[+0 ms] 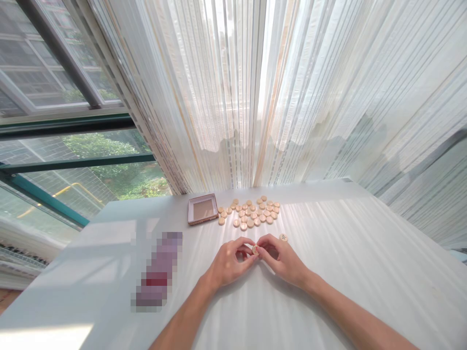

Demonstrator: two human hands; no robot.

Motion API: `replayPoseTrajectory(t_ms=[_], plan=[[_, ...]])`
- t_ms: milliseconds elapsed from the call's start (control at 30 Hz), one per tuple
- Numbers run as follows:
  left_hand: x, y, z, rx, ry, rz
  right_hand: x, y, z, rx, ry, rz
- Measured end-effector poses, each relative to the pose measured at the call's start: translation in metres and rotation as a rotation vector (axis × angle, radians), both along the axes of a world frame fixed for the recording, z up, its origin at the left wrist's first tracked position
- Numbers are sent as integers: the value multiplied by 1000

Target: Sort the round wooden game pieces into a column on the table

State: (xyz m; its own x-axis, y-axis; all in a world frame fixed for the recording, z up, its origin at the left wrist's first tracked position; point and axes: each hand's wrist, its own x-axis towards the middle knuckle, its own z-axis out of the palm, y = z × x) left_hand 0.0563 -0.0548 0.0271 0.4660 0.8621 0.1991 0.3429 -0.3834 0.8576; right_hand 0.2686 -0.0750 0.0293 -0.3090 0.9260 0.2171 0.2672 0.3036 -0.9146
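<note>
A small, pale, round wooden disc marked with a reddish character (pixel 256 250) sits between the person's two hands, over the near middle of the surface, its marked face tipped toward the viewer; whether its edge touches the surface cannot be told. The left hand (pixel 229 262) pinches it from one side, thumb and index finger almost together, while the right hand (pixel 286 261) pinches from the other side in the same way, the remaining fingers of both loosely curled. The step in hand seems to be handling this single disc with both hands; the next move would likely call for one pinch to stay firm while the other loosens, so that the disc does not slip. Just beyond the right hand lies a second pale round disc with a dark character (pixel 283 237). Farther off, a loose cluster of tan round wooden discs (pixel 250 223) spreads beside a shallow, lidless, reddish-brown box with pale inner walls (pixel 203 209). Around them stretches the smooth white surface (pixel 335 243), backed by a sheer striped curtain (pixel 233 73).
</note>
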Motion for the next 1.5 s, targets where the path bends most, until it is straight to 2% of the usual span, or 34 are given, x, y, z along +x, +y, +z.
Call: replayPoseTrajectory(t_ms=[367, 667, 867, 1200, 1500], plan=[[0, 0, 1, -55, -24, 21, 0, 0, 1, 37, 22, 44], [-1, 0, 3, -42, -50, -10, 0, -1, 3, 28, 17, 44], [-1, 2, -2, -57, -40, 7, 0, 0, 0, 23, -5, 59], [-1, 1, 0, -159, -100, 2, 0, -1, 3, 4, -31, 83], [-1, 1, 1, -76, -77, -7, 0, 1, -1, 12, 39, 55]])
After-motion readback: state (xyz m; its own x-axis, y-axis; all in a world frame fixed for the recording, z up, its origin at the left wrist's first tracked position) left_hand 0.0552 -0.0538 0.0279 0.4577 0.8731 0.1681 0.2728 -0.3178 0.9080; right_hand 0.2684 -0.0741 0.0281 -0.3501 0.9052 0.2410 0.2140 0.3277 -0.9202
